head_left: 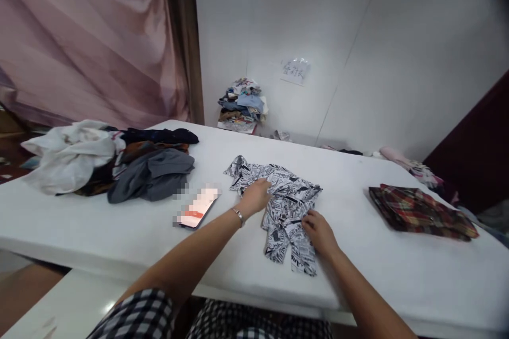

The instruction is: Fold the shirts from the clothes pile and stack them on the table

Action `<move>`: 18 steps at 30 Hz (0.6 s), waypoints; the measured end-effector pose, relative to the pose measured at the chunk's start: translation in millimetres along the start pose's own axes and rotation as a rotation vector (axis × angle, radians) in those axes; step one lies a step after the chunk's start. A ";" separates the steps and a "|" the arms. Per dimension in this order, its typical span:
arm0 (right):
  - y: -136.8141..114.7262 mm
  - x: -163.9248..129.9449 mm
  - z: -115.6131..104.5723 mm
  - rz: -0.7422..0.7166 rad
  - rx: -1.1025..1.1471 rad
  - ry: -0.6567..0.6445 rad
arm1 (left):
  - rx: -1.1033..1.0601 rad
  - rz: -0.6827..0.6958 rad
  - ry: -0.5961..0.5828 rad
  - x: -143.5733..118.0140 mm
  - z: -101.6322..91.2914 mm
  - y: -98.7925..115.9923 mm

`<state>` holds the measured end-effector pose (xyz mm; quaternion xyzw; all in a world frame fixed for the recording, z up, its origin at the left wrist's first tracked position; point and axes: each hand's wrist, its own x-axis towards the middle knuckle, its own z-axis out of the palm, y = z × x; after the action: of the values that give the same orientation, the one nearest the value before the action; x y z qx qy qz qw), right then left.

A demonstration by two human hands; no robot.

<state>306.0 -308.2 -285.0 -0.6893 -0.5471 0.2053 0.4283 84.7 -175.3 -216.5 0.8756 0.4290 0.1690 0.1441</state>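
A small black-and-white printed garment [287, 190] lies spread on the white table [358, 265] in front of me. My left hand [255, 196], with a bracelet at the wrist, rests on its left side, fingers bent over the fabric. My right hand [319, 232] presses on the cloth lower down, near the garment's middle, fingers curled at a fold. Whether either hand pinches the fabric or only lies on it is unclear.
A phone [198, 207] with a lit screen lies left of the garment. A heap of mixed clothes [107, 161] covers the table's left end. A folded red plaid cloth [421, 211] sits at the right. More clothes [242, 103] are stacked against the wall.
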 end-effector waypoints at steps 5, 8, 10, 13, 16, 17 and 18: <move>0.7 12.2 -24.9 -0.046 0.174 0.221 | 0.095 -0.163 -0.008 18.7 10.9 -28.2; 12.2 22.6 -64.6 0.024 0.481 0.489 | 0.100 -0.276 0.022 30.9 2.9 -40.1; 25.3 29.8 -93.6 0.093 0.727 0.643 | 0.085 -0.336 0.091 40.9 -13.4 -43.8; 44.7 35.8 -128.8 0.169 0.929 0.701 | 0.056 -0.389 0.240 56.6 -48.5 -42.2; 51.9 33.3 -149.1 0.193 0.906 0.677 | -0.080 -0.366 0.423 67.4 -84.4 -33.8; 50.7 31.7 -153.6 0.184 0.886 0.691 | -0.189 -0.335 0.499 69.1 -95.2 -30.1; 48.1 30.6 -157.6 0.164 0.869 0.710 | -0.304 -0.303 0.570 70.1 -105.3 -26.0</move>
<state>462.0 -339.1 -232.1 -0.5167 -0.1792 0.2000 0.8130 62.5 -92.6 -119.9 0.6884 0.5468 0.4451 0.1704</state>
